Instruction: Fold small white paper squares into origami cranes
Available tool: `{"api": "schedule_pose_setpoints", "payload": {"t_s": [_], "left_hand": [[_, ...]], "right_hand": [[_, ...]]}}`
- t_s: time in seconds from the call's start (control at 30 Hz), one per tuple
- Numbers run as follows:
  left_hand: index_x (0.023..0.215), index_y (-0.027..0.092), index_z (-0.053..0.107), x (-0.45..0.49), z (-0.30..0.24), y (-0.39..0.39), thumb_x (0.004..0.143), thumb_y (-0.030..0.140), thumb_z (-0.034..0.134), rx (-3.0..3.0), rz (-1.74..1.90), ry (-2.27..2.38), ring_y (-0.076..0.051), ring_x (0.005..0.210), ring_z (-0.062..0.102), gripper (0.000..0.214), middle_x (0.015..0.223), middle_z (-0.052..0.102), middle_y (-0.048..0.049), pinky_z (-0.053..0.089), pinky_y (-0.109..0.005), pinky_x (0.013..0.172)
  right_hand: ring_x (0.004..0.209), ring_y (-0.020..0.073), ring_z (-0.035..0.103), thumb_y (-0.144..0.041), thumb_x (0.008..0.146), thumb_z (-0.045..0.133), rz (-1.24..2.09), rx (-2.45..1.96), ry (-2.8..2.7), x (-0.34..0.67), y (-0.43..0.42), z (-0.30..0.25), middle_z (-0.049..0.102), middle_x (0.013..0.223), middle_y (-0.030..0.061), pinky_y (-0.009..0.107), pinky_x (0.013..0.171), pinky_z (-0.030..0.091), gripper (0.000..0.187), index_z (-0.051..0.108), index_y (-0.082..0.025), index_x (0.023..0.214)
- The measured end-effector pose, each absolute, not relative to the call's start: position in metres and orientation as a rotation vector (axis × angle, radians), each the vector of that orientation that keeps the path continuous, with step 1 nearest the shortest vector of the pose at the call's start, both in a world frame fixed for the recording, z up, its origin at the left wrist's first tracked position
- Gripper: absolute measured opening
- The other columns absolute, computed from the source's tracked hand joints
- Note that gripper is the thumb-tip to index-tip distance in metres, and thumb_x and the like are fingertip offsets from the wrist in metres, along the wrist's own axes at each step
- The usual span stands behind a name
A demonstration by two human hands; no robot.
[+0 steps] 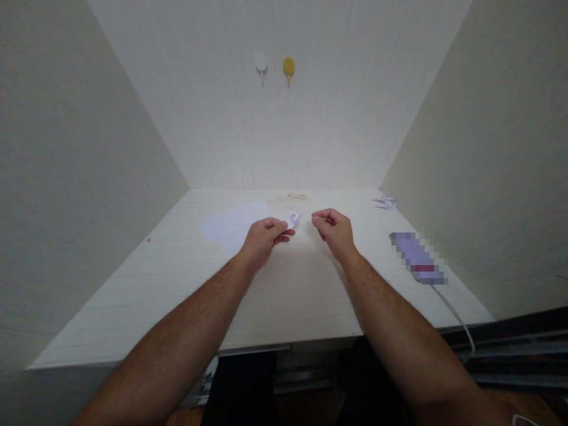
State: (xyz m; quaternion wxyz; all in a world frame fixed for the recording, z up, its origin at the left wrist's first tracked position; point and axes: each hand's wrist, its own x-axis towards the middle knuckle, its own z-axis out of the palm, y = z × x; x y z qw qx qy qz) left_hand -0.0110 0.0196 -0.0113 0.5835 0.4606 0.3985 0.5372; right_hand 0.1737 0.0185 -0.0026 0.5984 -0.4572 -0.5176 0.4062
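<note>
My left hand (pixel 265 235) is closed in a pinch on a small folded piece of white paper (pixel 293 219), held just above the white desk (pixel 288 296). My right hand (pixel 333 231) hovers a little to the right of the paper, fingers curled shut, and nothing shows in them. The two hands are a short gap apart over the middle of the desk.
Flat white paper sheets (pixel 235 225) lie behind my left hand. A small folded paper figure (pixel 385 202) sits at the far right corner. A blurred-out device (pixel 417 257) with a white cable (pixel 455 316) lies on the right. Two hooks, white (pixel 261 64) and yellow (pixel 289 67), hang on the back wall.
</note>
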Motion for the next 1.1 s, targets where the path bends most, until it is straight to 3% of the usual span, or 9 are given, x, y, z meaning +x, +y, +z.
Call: {"api": "schedule_pose_setpoints", "payload": {"t_s": [0.17,0.5,0.7,0.93,1.1], "left_hand": [[0.069,0.012,0.063,-0.006,-0.021,0.020,0.066,0.035,0.081,1.135,1.216,0.977,-0.018,0.073,0.070,0.029,0.072,0.069,-0.0061,0.054,-0.029,0.067],[0.076,0.013,0.065,-0.005,-0.025,0.021,0.070,0.041,0.077,1.320,1.081,1.004,-0.013,0.059,0.063,0.031,0.068,0.069,-0.0055,0.052,-0.027,0.059],[0.088,0.013,0.064,-0.002,-0.018,0.018,0.076,0.042,0.070,1.311,1.047,0.993,-0.013,0.065,0.064,0.032,0.085,0.070,-0.0070,0.052,-0.027,0.059],[0.078,0.014,0.062,-0.002,-0.021,0.020,0.078,0.036,0.065,1.371,0.979,1.062,-0.012,0.057,0.060,0.022,0.069,0.066,-0.0036,0.050,-0.025,0.058],[0.075,0.015,0.061,-0.001,-0.023,0.021,0.080,0.035,0.061,1.448,0.940,1.087,-0.012,0.055,0.059,0.020,0.063,0.064,-0.0022,0.046,-0.024,0.053]], "right_hand": [[0.056,0.0105,0.053,-0.040,0.064,0.076,0.822,-1.103,-1.356,0.167,0.016,-0.009,0.065,0.067,0.0007,0.024,0.054,0.044,0.029,0.068,-0.017,0.079],[0.043,0.0096,0.050,-0.033,0.069,0.069,0.817,-1.289,-1.364,0.168,0.018,-0.008,0.059,0.050,-0.0027,0.021,0.044,0.037,0.018,0.063,-0.016,0.067],[0.043,0.0099,0.051,-0.034,0.070,0.066,0.766,-1.332,-1.314,0.176,0.027,-0.010,0.059,0.050,-0.0022,0.020,0.043,0.038,0.018,0.064,-0.017,0.066],[0.051,0.0134,0.062,-0.023,0.065,0.061,0.476,-1.591,-1.089,0.240,0.100,-0.001,0.062,0.057,-0.0018,0.020,0.044,0.045,0.009,0.060,-0.018,0.072],[0.059,0.0160,0.064,-0.022,0.067,0.061,0.090,-1.963,-1.175,0.314,0.158,0.004,0.066,0.060,0.0042,0.025,0.057,0.049,0.009,0.066,-0.015,0.070]]}}
